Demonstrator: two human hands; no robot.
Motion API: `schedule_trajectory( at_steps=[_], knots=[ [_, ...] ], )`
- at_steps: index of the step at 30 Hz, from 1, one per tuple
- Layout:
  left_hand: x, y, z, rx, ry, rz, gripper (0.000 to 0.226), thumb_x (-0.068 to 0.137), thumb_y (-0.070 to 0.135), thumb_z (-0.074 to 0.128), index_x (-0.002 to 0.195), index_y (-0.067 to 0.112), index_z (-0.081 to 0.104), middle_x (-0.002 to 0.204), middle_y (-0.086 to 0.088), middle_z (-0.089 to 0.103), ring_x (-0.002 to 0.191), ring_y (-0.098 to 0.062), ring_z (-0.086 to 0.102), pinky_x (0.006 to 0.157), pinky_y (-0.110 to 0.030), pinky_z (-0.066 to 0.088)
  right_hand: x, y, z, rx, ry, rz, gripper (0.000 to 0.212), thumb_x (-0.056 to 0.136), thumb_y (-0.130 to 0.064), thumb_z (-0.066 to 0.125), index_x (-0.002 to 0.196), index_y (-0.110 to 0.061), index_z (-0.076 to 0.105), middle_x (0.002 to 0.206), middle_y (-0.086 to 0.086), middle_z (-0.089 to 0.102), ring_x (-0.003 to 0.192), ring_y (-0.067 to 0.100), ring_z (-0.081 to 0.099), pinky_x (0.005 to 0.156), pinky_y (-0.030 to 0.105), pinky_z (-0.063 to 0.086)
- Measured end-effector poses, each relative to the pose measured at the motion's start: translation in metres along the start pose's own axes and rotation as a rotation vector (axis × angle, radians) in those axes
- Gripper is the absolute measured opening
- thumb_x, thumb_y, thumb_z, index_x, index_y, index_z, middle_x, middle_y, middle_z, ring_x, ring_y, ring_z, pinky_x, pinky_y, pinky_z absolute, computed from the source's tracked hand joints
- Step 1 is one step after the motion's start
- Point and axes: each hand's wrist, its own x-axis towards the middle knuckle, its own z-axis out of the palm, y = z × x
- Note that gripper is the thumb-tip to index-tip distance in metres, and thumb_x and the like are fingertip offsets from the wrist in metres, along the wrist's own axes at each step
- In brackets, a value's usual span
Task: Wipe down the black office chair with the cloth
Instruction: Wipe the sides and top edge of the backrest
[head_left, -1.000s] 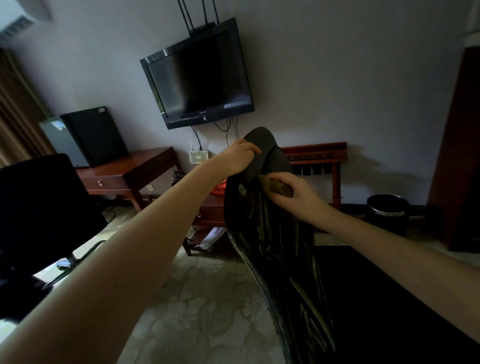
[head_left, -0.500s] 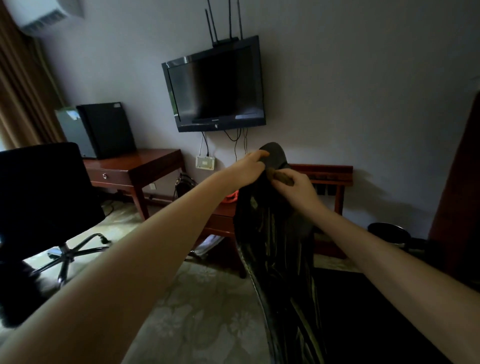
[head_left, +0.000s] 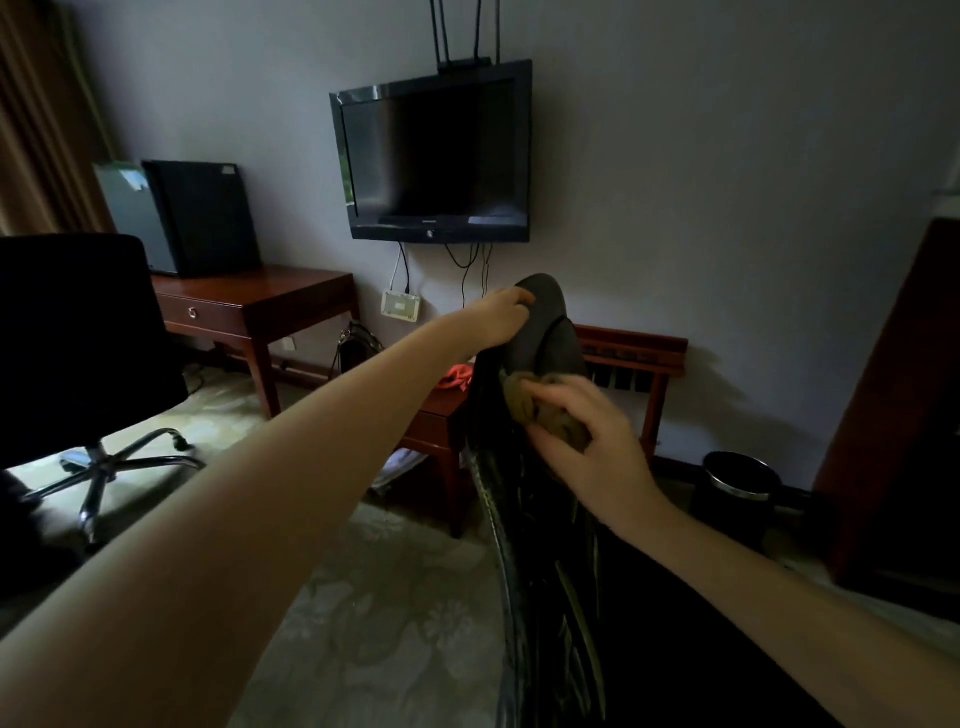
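A black office chair (head_left: 550, 545) stands edge-on right before me, its backrest rising to a rounded top. My left hand (head_left: 496, 319) grips that top edge from the left side. My right hand (head_left: 582, 441) holds a bunched brownish cloth (head_left: 540, 410) and presses it against the upper front of the backrest, just below the top. The chair's seat is a dark mass at lower right.
A second black office chair (head_left: 78, 338) with a chrome star base stands at the left. Behind are a wooden desk (head_left: 249, 306) with a black box, a wall TV (head_left: 434, 156), a low wooden rack (head_left: 631, 348) and a black bin (head_left: 740, 486).
My right hand with the cloth has slid down from the backrest's top to a spot lower on its front. The left hand has kept its grip on the top edge. The view has shifted.
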Motion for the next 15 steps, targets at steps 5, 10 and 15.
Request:
schedule_trajectory(
  at_steps=[5, 10, 15],
  knots=[
    [-0.013, -0.004, -0.003, -0.177, -0.027, -0.001, 0.04, 0.099, 0.01, 0.034, 0.139, 0.007, 0.038, 0.133, -0.01, 0.044, 0.099, -0.019, 0.054, 0.082, -0.019, 0.047, 0.055, 0.012, 0.005, 0.037, 0.074, 0.106, 0.027, 0.087, -0.007, 0.063, 0.112, -0.017, 0.062, 0.1, -0.015, 0.054, 0.09, -0.012, 0.054, 0.08, 0.007, 0.042],
    [-0.008, -0.003, -0.002, -0.164, -0.018, -0.025, 0.041, 0.099, 0.01, 0.032, 0.139, 0.012, 0.037, 0.124, -0.012, 0.045, 0.098, -0.019, 0.054, 0.087, -0.029, 0.049, 0.048, 0.015, 0.004, 0.084, 0.021, 0.1, 0.028, 0.087, -0.005, 0.063, 0.109, -0.022, 0.062, 0.103, -0.015, 0.056, 0.094, -0.01, 0.055, 0.084, 0.009, 0.043],
    [-0.007, -0.001, 0.0, -0.186, -0.011, -0.037, 0.039, 0.099, 0.012, 0.03, 0.137, 0.014, 0.039, 0.135, -0.013, 0.041, 0.113, -0.023, 0.05, 0.102, -0.039, 0.041, 0.019, -0.009, 0.001, 0.064, -0.057, -0.128, 0.029, 0.079, -0.017, 0.065, 0.107, -0.024, 0.065, 0.108, -0.014, 0.057, 0.1, -0.001, 0.058, 0.087, 0.013, 0.044]
  ],
)
